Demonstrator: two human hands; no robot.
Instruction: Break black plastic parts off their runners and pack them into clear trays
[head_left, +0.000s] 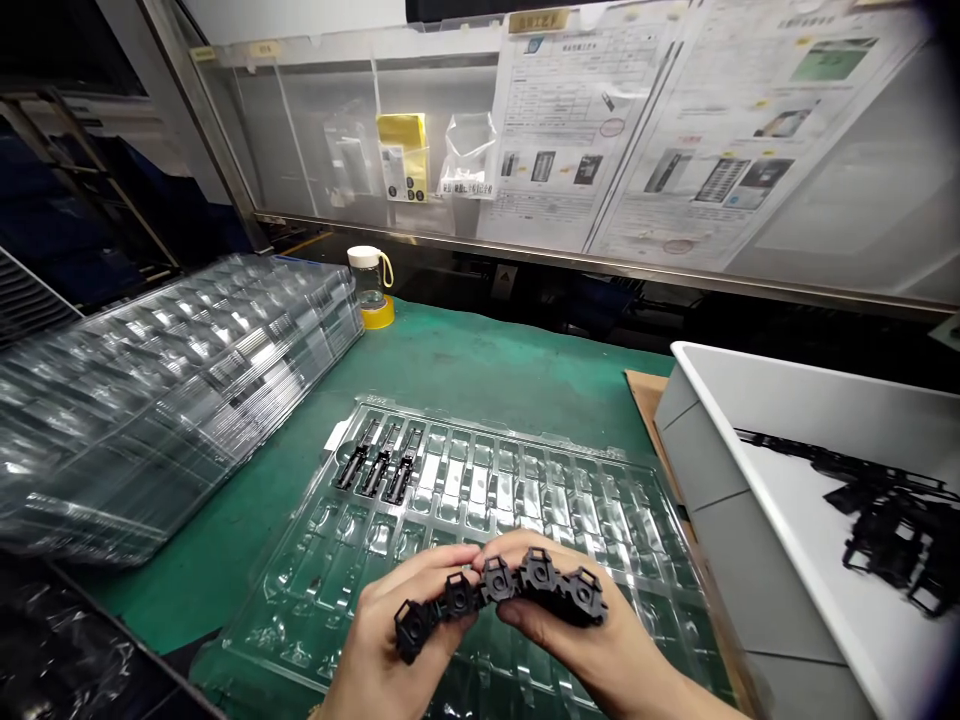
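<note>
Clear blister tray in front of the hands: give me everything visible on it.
The clear blister tray is thin, glossy transparent plastic formed into rows of narrow rectangular pockets. It lies flat on the green mat, beside the white bin. Three black plastic parts fill neighbouring pockets at its far left corner; the other visible pockets look empty. Both hands hover over its near edge, hiding some of it.
</note>
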